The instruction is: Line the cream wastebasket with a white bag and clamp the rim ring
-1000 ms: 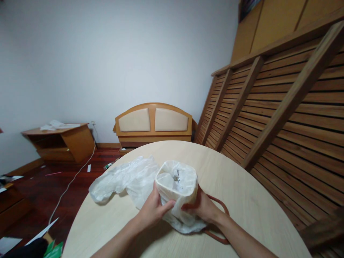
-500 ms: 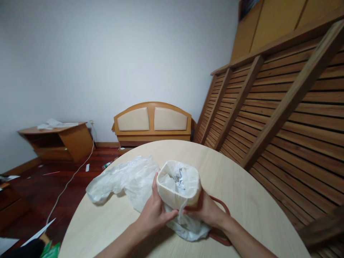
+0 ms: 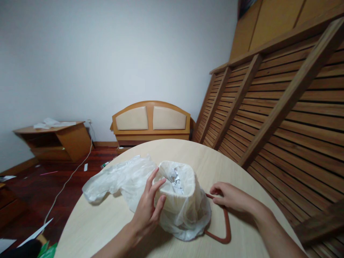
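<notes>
A cream bin [image 3: 176, 204] lined with a thin white plastic bag stands upright on the round table [image 3: 255, 222], crumpled pieces inside it. The bag's edge is folded over the rim and hangs around the outside. My left hand [image 3: 150, 200] is open at the bin's left side, fingertips by the rim. To the right, my right hand [image 3: 228, 197] has its fingers curled at the upper end of a brown band-like frame [image 3: 227, 225] that lies on the table, partly behind the bag. Another crumpled clear-white plastic bag [image 3: 120, 179] lies left of the bin.
A wooden headboard [image 3: 150, 120] stands by the wall beyond the table. Slatted wooden panels [image 3: 290, 143] lean at the right. At the left are a low cabinet [image 3: 72, 141] with papers on top, a cable [image 3: 64, 186] and scraps on the dark red floor.
My right hand has left the bin and moved right to the brown frame. My left hand has loosened and risen slightly toward the rim. The bag now drapes down the bin's front and right side.
</notes>
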`<state>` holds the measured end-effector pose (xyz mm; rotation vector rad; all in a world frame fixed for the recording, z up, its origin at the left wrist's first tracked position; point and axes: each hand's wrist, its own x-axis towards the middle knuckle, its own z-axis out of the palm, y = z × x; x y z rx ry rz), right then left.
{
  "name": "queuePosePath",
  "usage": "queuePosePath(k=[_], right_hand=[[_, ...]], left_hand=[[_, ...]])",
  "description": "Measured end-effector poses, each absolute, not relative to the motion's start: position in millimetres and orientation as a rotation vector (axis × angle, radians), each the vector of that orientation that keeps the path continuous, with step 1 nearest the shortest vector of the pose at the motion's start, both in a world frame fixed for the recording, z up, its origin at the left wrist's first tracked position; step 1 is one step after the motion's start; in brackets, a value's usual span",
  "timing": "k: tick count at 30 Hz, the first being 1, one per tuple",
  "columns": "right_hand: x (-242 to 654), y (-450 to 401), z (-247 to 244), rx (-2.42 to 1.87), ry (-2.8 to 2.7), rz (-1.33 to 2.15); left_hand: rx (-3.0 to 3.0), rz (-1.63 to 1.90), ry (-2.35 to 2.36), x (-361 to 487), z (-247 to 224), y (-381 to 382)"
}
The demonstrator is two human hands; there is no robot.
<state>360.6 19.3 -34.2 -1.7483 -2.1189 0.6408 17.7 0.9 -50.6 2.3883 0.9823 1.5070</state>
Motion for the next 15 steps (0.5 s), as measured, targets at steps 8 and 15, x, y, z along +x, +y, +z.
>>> queuePosePath(k=[8, 15], right_hand=[[410.3, 35.5, -39.5, -2.336, -1.738, -0.002], [406.1, 53.6, -32.1, -1.521, -1.126, 0.147]], left_hand=[[2.37, 1.533, 0.972, 17.5, -48.6, 1.4], [2.36, 1.472, 0.863, 21.7, -43.2, -4.7]])
